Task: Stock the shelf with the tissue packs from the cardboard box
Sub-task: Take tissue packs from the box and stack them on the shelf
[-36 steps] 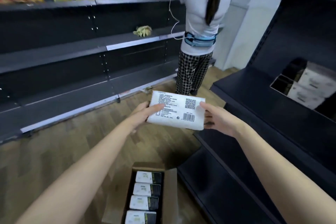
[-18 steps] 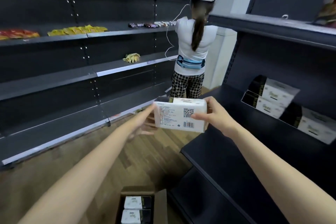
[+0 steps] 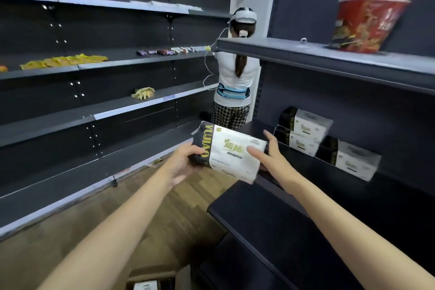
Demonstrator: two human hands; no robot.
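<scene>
I hold a white tissue pack (image 3: 231,152) with a black end and green lettering at chest height, just left of the dark right-hand shelf (image 3: 294,198). My left hand (image 3: 187,163) grips its black left end. My right hand (image 3: 270,156) holds the right end, thumb across the front face and fingers behind. On that shelf, two matching packs (image 3: 306,132) lie stacked against the back panel, with a third pack (image 3: 353,160) beside them to the right. The cardboard box (image 3: 154,279) sits on the floor at the bottom edge, and one pack shows inside it.
A person (image 3: 235,77) stands with their back to me at the end of the aisle, facing the left shelving (image 3: 94,66), which carries snack bags and candy bars. A red noodle bowl (image 3: 367,23) stands on the upper right shelf. The floor is wood.
My view has risen and turned right toward the shelf. The pack has been turned over, so its printed front faces me instead of the barcode side, and it has moved closer to the shelf.
</scene>
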